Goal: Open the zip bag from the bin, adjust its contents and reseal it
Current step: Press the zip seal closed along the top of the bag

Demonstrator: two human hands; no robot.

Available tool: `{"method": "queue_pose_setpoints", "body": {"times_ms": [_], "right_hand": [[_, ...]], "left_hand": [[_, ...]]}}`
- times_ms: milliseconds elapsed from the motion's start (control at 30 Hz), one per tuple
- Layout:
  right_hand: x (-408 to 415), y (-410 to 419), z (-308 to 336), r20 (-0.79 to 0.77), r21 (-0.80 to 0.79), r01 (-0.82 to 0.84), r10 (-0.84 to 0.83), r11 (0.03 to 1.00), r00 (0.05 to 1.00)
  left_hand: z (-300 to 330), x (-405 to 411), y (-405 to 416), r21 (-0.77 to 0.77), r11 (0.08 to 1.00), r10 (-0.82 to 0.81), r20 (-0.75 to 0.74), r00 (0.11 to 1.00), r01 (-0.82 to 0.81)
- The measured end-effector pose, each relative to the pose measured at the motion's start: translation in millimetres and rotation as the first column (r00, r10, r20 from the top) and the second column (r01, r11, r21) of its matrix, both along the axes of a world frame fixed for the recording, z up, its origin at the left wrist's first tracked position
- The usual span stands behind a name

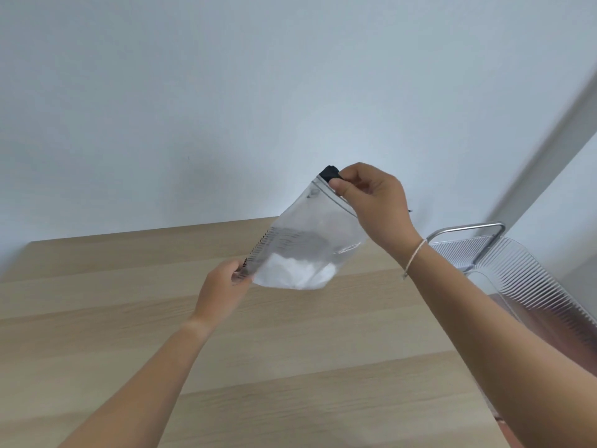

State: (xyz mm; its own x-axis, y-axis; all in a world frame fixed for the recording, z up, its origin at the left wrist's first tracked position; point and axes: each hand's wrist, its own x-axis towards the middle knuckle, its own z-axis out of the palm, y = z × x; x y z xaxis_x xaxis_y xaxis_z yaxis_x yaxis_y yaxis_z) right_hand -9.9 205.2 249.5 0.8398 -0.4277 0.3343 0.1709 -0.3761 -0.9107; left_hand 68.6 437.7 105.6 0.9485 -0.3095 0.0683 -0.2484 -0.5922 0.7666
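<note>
I hold a clear zip bag (302, 242) in the air above the wooden table (129, 318), tilted with its zip edge up and to the right. White material (295, 273) lies bunched in its lower part. My left hand (223, 286) pinches the bag's lower left corner by the printed edge. My right hand (371, 202) grips the top edge at the black slider (329, 173). Whether the zip is open or closed I cannot tell.
A clear ribbed plastic bin (517, 279) with a metal handle (468, 229) stands at the table's right side, under my right forearm. A pale wall rises behind the table's far edge.
</note>
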Motion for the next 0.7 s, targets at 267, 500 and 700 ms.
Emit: {"method": "queue_pose_setpoints", "body": {"times_ms": [267, 500, 700], "right_hand": [[1, 19, -3, -0.021, -0.237, -0.16, 0.16, 0.958, 0.987], [-4, 15, -7, -0.088, -0.565, -0.136, 0.105, 0.814, 0.991], [-5, -7, -12, -0.394, -0.607, -0.285, 0.03, 0.742, 0.919]], "left_hand": [[67, -17, -42, -0.35, 0.908, -0.26, -0.036, 0.965, 0.231], [99, -14, -58, -0.477, 0.847, -0.27, -0.006, 0.963, 0.235], [94, -5, -43, -0.474, 0.854, -0.238, 0.006, 0.971, 0.213]]}}
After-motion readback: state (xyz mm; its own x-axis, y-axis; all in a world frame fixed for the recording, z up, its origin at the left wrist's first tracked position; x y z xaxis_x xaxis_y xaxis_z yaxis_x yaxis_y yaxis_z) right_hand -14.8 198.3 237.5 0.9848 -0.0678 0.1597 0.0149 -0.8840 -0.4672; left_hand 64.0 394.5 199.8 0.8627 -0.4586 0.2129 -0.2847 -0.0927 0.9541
